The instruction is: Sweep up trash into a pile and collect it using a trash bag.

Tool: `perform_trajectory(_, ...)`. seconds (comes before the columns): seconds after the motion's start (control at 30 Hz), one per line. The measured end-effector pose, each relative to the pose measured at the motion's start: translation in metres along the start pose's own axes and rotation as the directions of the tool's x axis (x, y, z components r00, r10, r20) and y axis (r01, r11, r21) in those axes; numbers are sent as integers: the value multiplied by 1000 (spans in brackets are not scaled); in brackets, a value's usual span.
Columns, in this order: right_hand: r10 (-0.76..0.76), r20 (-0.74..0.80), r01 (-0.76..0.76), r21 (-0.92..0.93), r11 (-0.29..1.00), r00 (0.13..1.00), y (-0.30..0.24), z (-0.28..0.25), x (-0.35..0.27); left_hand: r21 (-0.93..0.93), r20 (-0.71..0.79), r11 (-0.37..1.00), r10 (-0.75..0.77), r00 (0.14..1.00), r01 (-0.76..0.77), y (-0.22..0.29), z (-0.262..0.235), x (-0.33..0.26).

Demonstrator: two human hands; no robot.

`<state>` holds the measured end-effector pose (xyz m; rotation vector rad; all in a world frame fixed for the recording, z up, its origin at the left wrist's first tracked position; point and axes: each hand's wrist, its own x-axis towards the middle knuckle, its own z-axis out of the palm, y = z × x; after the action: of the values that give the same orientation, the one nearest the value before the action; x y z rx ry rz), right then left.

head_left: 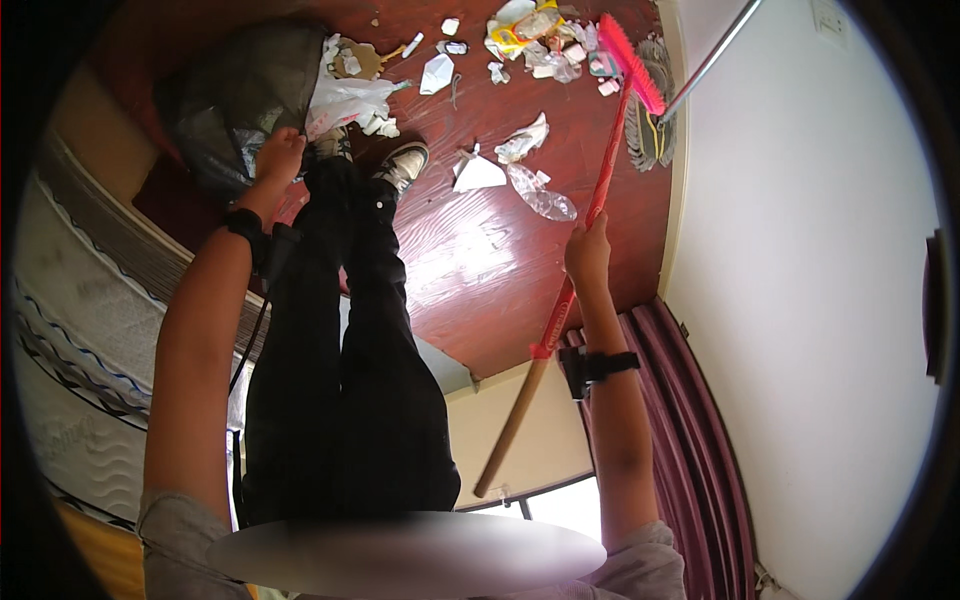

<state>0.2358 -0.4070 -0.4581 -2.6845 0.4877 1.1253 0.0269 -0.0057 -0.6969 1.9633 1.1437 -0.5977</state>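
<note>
Overhead, right grip (588, 250) wraps the pink broom (600, 180); left grip (280, 155) clutches the black bag (235, 100).

Layout: a bin bag (235, 100) lies on the floor (470, 250) at left, beside the feet; a mattress (70, 300) farther left. Scattered litter (530, 40) lies ahead, the broom (600, 180) to its right, the wall (800, 250) at far right.

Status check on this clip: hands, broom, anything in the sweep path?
Right hand gripping pink broom mid-handle. Left hand on black trash bag. Broom head at litter pile; loose scraps scattered on red floor between shoes and pile.
</note>
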Motion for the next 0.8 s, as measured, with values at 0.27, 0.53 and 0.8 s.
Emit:
perform_trajectory(0.27, -49, 331, 129, -224, 966, 942, 5, 48, -119, -62, -67, 998, -21, 998, 17, -16, -24, 11)
perform_trajectory(0.53, -261, 598, 304, 30, 952, 758, -10, 66, -250, -221, 50, 974, -43, 998, 53, 5, -17, 0)
perform_trajectory(0.8, -281, 366, 294, 20, 956, 887, -6, 13, -230, -91, -46, 996, -22, 999, 17, -21, -46, 2)
